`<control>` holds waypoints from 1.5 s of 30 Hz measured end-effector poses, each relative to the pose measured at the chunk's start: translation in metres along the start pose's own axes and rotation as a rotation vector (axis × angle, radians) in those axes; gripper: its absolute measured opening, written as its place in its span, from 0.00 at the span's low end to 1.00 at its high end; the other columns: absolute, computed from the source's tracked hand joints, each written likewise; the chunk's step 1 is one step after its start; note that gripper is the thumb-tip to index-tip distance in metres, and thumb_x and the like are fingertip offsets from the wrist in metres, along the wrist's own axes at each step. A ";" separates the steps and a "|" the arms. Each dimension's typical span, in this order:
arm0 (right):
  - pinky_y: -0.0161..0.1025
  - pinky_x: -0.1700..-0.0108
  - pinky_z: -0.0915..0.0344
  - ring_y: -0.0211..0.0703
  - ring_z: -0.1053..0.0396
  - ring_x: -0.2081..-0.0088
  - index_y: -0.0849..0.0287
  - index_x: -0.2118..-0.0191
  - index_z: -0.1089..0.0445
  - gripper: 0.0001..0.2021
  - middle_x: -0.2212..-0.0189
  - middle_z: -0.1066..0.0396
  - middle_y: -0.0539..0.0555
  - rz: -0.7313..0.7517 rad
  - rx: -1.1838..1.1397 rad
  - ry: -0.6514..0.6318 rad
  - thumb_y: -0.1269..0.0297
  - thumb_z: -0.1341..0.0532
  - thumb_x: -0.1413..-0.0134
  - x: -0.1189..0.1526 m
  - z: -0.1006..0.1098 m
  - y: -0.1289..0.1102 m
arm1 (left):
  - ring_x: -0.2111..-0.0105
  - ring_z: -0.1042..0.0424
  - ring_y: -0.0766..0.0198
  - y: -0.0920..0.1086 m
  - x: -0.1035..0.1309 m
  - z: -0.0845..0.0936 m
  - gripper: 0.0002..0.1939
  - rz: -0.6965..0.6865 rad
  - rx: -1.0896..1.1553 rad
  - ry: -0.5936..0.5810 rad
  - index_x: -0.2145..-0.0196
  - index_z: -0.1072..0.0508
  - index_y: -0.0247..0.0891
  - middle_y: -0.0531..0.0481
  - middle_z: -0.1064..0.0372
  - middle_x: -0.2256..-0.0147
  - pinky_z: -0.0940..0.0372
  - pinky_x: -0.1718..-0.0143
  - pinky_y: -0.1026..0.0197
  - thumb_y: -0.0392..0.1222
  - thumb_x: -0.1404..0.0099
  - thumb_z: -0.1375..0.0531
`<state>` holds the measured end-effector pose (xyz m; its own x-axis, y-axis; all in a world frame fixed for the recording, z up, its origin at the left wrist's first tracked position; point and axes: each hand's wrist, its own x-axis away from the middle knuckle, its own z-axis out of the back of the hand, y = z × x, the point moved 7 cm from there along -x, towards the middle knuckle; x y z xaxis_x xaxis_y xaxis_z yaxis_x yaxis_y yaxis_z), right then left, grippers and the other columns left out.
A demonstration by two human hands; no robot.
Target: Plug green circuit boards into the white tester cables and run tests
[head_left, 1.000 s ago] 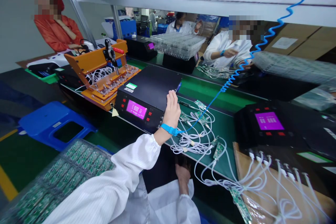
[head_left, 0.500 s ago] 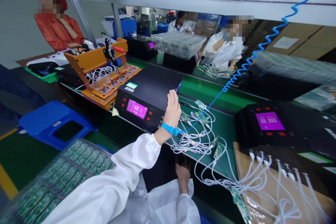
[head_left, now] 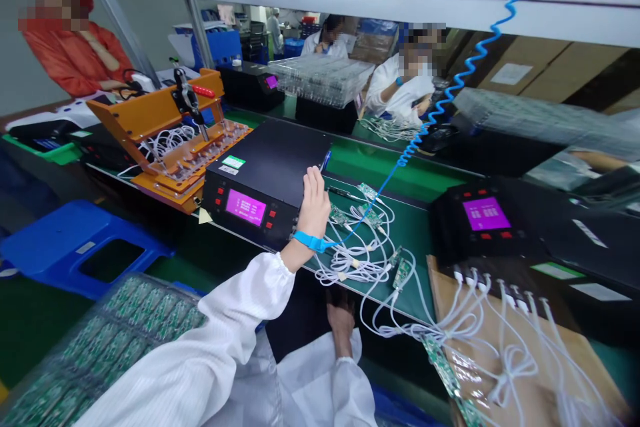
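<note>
The two hands are apart. The left hand [head_left: 314, 205], wearing a blue wristband [head_left: 309, 241], lies against the side of a black box [head_left: 280, 153], fingers close together by its edge; whether they grip or merely rest, I cannot tell. The right hand [head_left: 341, 318] is lower, nearer the body, its fingers too dark to read. The box stands just left of the left hand. It looks rigid and probably heavy, the smooth casing perhaps slippery, so palms low on opposite sides would suit it best. Just right of the left hand lie circuit boards [head_left: 371, 216] and white cables [head_left: 350, 260]. The boards should be light, stiff and fragile, best pinched by their edges; the cables look limp and apt to tangle. Farther left, past the box, stands an orange fixture [head_left: 113, 117]
</note>
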<state>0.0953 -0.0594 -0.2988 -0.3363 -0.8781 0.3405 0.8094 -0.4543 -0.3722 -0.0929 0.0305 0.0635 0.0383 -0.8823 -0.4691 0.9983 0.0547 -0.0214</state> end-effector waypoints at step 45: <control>0.50 0.38 0.35 0.62 0.33 0.36 0.60 0.27 0.43 0.36 0.37 0.31 0.67 -0.007 0.036 -0.072 0.42 0.47 0.31 -0.002 -0.006 0.002 | 0.26 0.58 0.41 -0.001 -0.001 0.002 0.24 0.011 0.033 -0.016 0.42 0.25 0.18 0.28 0.54 0.28 0.56 0.25 0.39 0.27 0.30 0.51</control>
<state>0.0951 -0.0596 -0.3053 -0.3075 -0.8612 0.4047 0.8241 -0.4536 -0.3391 -0.0942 0.0304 0.0653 0.0494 -0.8893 -0.4547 0.9987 0.0488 0.0130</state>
